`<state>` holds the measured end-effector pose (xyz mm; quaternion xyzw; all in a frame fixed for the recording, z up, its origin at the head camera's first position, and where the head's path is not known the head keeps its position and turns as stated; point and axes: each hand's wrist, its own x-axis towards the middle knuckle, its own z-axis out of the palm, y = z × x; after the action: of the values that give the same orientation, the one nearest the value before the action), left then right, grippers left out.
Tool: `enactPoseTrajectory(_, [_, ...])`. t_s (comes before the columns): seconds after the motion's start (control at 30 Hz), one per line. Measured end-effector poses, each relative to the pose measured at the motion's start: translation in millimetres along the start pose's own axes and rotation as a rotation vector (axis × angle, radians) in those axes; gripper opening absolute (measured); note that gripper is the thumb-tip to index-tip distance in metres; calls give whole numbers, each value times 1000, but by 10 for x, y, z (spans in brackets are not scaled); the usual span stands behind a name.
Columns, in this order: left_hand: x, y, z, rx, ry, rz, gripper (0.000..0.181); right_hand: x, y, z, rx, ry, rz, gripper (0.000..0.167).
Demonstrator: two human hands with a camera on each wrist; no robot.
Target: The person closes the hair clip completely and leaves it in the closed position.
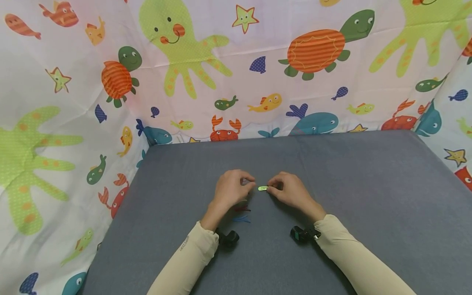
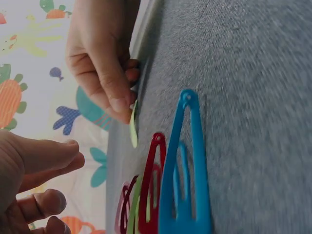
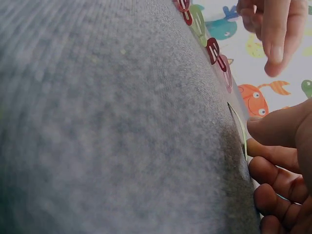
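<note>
Between the thumb and index finger of my right hand (image 1: 291, 191) is a light green snap hair clip (image 1: 262, 188), pinched by one end. Its thin edge shows in the left wrist view. My left hand (image 1: 231, 189) hovers just left of that clip, thumb and index finger close together, and nothing visible between them. Below the left hand lies a row of snap hair clips, partly hidden in the head view. The left wrist view shows a blue hair clip (image 2: 200, 170) nearest, then a red hair clip (image 2: 145, 204), with green, dark red and pink ones behind.
A grey cloth-covered table (image 1: 368, 184) lies under both hands. Behind it and along its sides hangs a curtain (image 1: 254, 114) printed with sea animals. Dark wrist cameras are strapped at both sleeve cuffs.
</note>
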<state>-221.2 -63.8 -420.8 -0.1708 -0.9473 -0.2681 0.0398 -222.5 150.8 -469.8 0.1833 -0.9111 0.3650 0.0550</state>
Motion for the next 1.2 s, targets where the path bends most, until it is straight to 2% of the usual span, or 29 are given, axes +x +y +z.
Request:
enactPoseTrajectory(0.27, [-129,-100,-142,-20,-5,18,16,-24,1,-3,6,12,4,10])
enactPoseTrajectory(0.47, [-212,-194,-257,-21,-9,29,17,-56,27,-2,39,21,-26,15])
enactPoseTrajectory(0.63, [-260,-266,-302,-38,-21,41,17,-86,51,7,80,31,-44,17])
enactPoseTrajectory(0.77, [-273,-348,-325,-52,-53,86,17,-106,55,17,107,45,-44,19])
enactPoseTrajectory(1.0, [-315,-505,-360,7,-164,199,20,-150,14,23,155,50,-25,25])
enactPoseTrajectory(1.2, [-336,-568,-375,-24,-210,226,25,-185,-17,31,197,57,-31,26])
